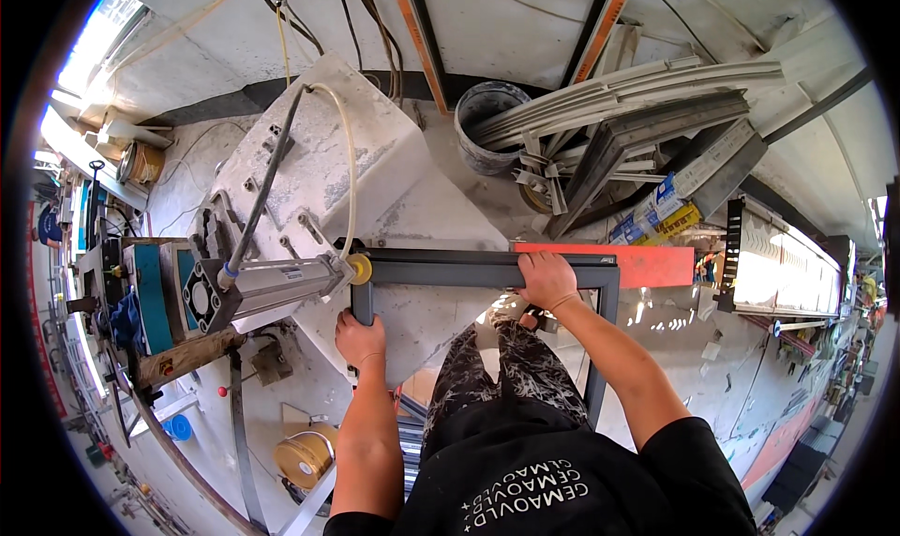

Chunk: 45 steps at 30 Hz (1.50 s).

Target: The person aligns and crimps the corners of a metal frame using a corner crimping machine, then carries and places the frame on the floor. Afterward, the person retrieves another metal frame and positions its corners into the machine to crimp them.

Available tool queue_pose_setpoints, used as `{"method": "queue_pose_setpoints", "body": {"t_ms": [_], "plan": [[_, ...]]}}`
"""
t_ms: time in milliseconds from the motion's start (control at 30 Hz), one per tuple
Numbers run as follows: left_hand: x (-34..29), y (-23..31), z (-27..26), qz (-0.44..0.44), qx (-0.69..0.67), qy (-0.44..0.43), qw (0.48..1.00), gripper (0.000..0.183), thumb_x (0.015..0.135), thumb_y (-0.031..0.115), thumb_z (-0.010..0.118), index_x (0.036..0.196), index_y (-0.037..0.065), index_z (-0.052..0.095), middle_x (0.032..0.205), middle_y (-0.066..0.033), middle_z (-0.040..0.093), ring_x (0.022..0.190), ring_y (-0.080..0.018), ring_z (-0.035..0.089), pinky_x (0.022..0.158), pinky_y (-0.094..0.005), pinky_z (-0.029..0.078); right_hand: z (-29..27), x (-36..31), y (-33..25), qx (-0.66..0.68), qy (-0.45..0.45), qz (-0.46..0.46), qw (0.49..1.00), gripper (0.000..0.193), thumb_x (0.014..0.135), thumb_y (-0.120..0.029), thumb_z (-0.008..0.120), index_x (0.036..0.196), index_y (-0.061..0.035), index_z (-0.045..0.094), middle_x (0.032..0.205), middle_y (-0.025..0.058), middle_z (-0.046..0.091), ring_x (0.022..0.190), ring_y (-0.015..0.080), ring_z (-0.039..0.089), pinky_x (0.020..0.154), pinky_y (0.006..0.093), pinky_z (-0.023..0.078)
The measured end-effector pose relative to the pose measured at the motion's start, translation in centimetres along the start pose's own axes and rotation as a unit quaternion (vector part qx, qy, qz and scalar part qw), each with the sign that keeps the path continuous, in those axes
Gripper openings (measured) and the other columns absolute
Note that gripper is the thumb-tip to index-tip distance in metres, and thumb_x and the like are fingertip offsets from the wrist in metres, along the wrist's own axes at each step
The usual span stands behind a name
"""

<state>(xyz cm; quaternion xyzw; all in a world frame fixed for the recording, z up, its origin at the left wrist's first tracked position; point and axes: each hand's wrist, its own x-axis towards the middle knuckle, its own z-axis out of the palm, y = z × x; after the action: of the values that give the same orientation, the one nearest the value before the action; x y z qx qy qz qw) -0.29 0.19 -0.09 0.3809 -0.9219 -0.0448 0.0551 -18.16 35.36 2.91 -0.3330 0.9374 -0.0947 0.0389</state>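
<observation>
A dark grey rectangular window frame [441,271] lies across a worn white machine table [422,222], its long bar running left to right in front of me. My left hand [360,341] is closed round the frame's short side at the left. My right hand [547,279] grips the long bar near its right end, fingers over the top. At the frame's left corner, a pneumatic cylinder [272,294] with a yellow round end [359,269] sits right against or over the corner; I cannot tell whether they touch. The frame's right side runs down beside my leg.
A red bar [656,266] extends past the frame's right corner. Behind it stand a dirty bucket [487,100] and piled profile offcuts [647,114]. Hoses [352,161] arch over the machine. A golden-brown bucket [305,456] sits on the floor at lower left, near a curved metal rail [178,456].
</observation>
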Motion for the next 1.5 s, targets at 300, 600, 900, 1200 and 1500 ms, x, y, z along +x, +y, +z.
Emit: {"method": "queue_pose_setpoints", "body": {"t_ms": [300, 600, 900, 1200, 1500], "plan": [[0.08, 0.03, 0.05, -0.002, 0.003, 0.001, 1.000, 0.048, 0.069, 0.029, 0.073, 0.106, 0.001, 0.063, 0.110, -0.0176, 0.067, 0.094, -0.0383, 0.066, 0.082, -0.0469, 0.055, -0.17, 0.04, -0.10, -0.001, -0.015, 0.006, 1.000, 0.045, 0.066, -0.032, 0.080, 0.099, -0.0081, 0.061, 0.096, 0.0105, 0.066, 0.094, 0.0286, 0.063, 0.082, 0.0390, 0.053], [0.07, 0.00, 0.09, -0.006, 0.003, -0.003, 1.000, 0.048, 0.069, 0.029, 0.073, 0.106, 0.000, 0.063, 0.111, -0.0183, 0.068, 0.095, -0.0387, 0.066, 0.083, -0.0471, 0.055, -0.49, 0.11, -0.21, 0.004, -0.014, 0.007, 1.000, 0.045, 0.064, -0.031, 0.080, 0.098, -0.0072, 0.060, 0.096, 0.0115, 0.066, 0.095, 0.0296, 0.063, 0.084, 0.0393, 0.052], [0.13, 0.00, 0.10, -0.008, 0.004, -0.002, 1.000, 0.048, 0.070, 0.028, 0.073, 0.106, 0.000, 0.063, 0.111, -0.0187, 0.067, 0.094, -0.0388, 0.066, 0.083, -0.0471, 0.055, -0.50, 0.14, -0.28, 0.003, -0.006, 0.004, 1.000, 0.044, 0.064, -0.029, 0.079, 0.098, -0.0075, 0.061, 0.095, 0.0111, 0.066, 0.093, 0.0293, 0.063, 0.083, 0.0393, 0.052], [0.08, 0.61, -0.65, -0.001, 0.000, 0.005, 1.000, 0.045, 0.070, 0.029, 0.073, 0.104, 0.001, 0.063, 0.107, -0.0178, 0.067, 0.091, -0.0392, 0.066, 0.081, -0.0473, 0.055, 0.03, 0.09, -0.09, -0.003, 0.004, 0.001, 1.000, 0.042, 0.063, -0.026, 0.077, 0.097, -0.0074, 0.061, 0.093, 0.0108, 0.065, 0.091, 0.0289, 0.063, 0.080, 0.0391, 0.053], [0.08, 0.45, -0.48, -0.002, 0.001, 0.003, 1.000, 0.045, 0.070, 0.029, 0.073, 0.104, 0.002, 0.063, 0.107, -0.0173, 0.067, 0.091, -0.0390, 0.066, 0.081, -0.0474, 0.055, 0.07, 0.04, -0.02, -0.013, -0.003, 0.001, 1.000, 0.048, 0.062, -0.033, 0.080, 0.098, -0.0076, 0.060, 0.093, 0.0105, 0.065, 0.092, 0.0286, 0.063, 0.079, 0.0387, 0.052]]}}
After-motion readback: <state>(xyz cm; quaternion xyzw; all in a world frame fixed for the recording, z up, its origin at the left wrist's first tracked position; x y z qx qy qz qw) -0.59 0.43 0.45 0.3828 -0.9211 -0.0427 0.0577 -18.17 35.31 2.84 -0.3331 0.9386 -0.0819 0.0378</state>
